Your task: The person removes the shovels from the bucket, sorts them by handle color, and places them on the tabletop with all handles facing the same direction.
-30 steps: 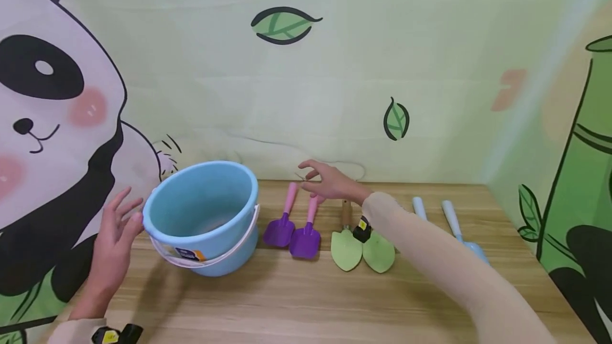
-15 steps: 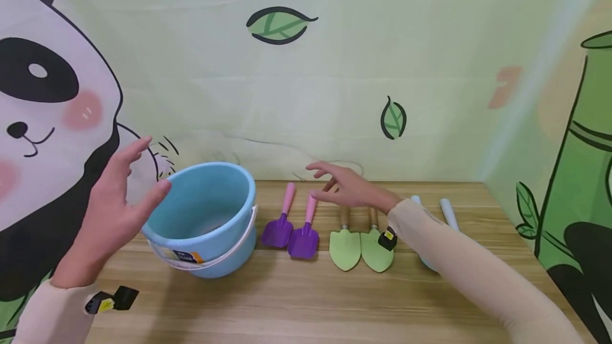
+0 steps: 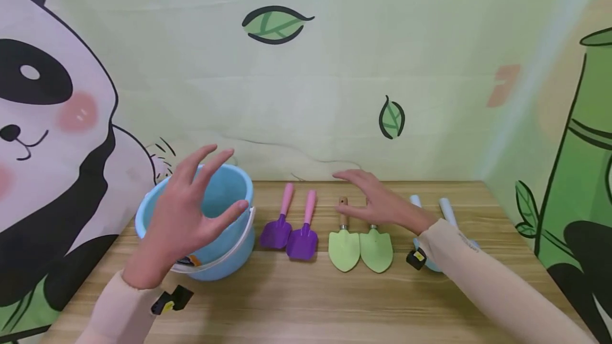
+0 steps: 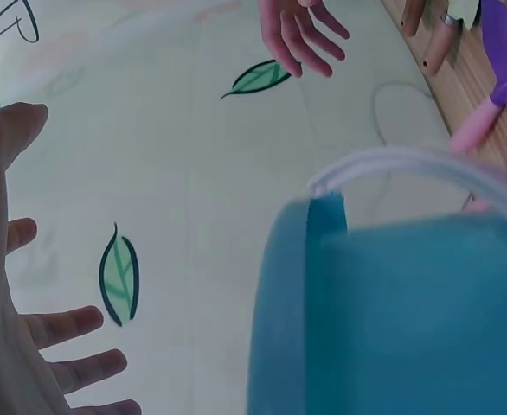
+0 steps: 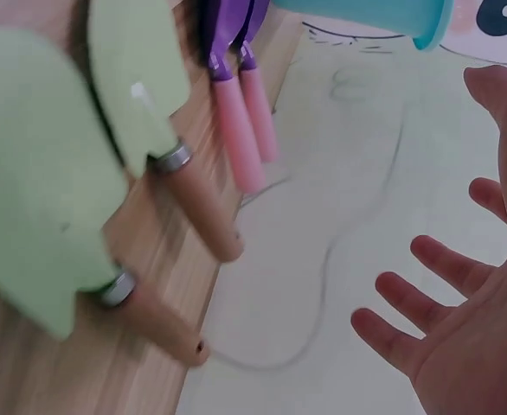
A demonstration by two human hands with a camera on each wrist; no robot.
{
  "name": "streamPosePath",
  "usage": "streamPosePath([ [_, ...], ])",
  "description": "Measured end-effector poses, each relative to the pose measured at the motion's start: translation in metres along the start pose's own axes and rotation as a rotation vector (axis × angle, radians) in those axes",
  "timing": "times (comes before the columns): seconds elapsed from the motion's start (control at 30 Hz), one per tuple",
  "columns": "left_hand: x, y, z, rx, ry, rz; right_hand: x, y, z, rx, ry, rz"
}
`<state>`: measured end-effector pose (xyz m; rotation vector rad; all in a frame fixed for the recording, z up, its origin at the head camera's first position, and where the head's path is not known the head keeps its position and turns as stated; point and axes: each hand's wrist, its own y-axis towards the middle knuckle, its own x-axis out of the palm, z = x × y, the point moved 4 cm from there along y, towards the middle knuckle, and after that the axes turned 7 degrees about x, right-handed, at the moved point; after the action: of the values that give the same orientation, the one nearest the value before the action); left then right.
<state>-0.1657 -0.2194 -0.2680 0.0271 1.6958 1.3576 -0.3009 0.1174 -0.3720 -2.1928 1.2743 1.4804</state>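
My left hand (image 3: 186, 222) is raised in front of the blue bucket (image 3: 229, 248), fingers spread, and hides part of its rim. In the left wrist view those fingers (image 4: 67, 328) stand apart from the bucket (image 4: 409, 320) and hold nothing. Over the wooden handles of two green trowels (image 3: 344, 251) hovers my right hand (image 3: 382, 203), its fingers extended and its grasp bare. The right wrist view shows the trowels (image 5: 37, 173) beside that hand (image 5: 470, 328), not touched. Between bucket and trowels lie two purple shovels (image 3: 302, 243) with pink handles.
Two light-blue tools (image 3: 448, 210) lie at the right, partly behind my right sleeve (image 3: 497, 280). A printed cloth (image 3: 325, 68) with a panda and leaves stands along the table's back edge. The wooden table (image 3: 306, 312) carries everything.
My left hand has risen from beside the bucket and moved right, in front of it. My right hand has shifted right, from above the purple shovels to the green trowels' handles.
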Motion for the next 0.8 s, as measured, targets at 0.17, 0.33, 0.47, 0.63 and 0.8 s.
streamPosePath([
  [0.17,0.022,0.007,0.015,0.041,-0.017,-0.01,-0.008,-0.022,0.01,-0.003,-0.082,0.051],
  [0.33,0.047,0.012,0.031,0.077,-0.031,-0.02,-0.017,-0.044,0.024,0.012,-0.163,0.129],
  [0.47,0.068,0.014,0.042,0.078,-0.038,-0.032,-0.026,-0.061,0.038,0.053,-0.214,0.21],
  [0.63,0.094,0.013,0.053,0.068,-0.041,-0.05,-0.032,-0.079,0.054,0.094,-0.259,0.292],
  [0.8,0.112,0.011,0.056,0.079,-0.055,-0.057,-0.032,-0.094,0.067,0.15,-0.293,0.306],
])
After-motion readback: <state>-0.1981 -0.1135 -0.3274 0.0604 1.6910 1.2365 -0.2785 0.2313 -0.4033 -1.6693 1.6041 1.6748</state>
